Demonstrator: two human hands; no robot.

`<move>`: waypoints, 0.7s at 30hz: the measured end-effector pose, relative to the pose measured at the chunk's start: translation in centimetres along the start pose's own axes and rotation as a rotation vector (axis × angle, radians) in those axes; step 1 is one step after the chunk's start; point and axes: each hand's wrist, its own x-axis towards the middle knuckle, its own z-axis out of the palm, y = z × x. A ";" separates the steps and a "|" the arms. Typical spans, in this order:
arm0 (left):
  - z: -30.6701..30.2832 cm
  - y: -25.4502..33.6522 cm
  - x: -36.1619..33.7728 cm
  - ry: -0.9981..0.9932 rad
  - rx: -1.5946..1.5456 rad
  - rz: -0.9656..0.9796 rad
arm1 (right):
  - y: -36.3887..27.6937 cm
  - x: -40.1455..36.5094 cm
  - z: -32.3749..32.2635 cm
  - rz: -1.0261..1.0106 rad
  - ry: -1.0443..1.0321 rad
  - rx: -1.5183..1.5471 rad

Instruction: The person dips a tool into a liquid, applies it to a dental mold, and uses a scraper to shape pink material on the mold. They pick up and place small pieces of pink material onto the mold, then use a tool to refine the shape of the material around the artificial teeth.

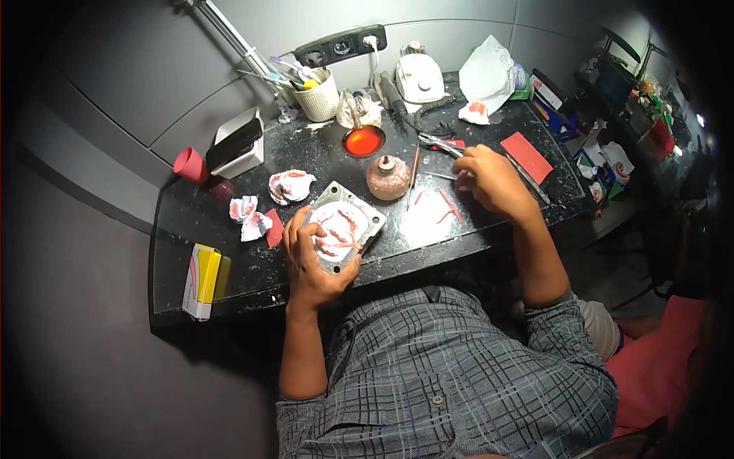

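My left hand (310, 264) is wrapped round a square metal dental flask (372, 232) with holes at its corners. White plaster fills the flask, with pink wax strips (352, 223) laid over it. My right hand (493, 183) is at the right of the bench, its fingers curled and pressed together. Under those fingers run the end of metal pliers (437, 143) and a thin metal instrument (439, 176); what they grip, if anything, is hidden. Loose pink wax sticks (449, 205) lie just left of this hand. A spirit burner (388, 178) stands between both hands.
Behind the burner is a pan with orange-red contents (363, 141). Plaster models (291, 186) and a yellow box (204, 279) lie at left. A tool cup (318, 96), white device (419, 76) and red wax sheet (527, 157) sit farther back. Another person's red clothing (665, 367) shows at right.
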 end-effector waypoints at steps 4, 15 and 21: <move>0.0 0.0 -0.1 0.004 -0.011 -0.021 | -2.0 0.0 0.1 -0.178 -0.100 0.258; 0.1 -0.3 -0.3 0.030 -0.087 -0.060 | -1.8 -0.2 0.8 -0.238 -0.199 0.210; -0.1 -0.1 0.0 0.049 0.009 0.012 | -2.0 -0.5 0.5 -0.253 -0.300 0.266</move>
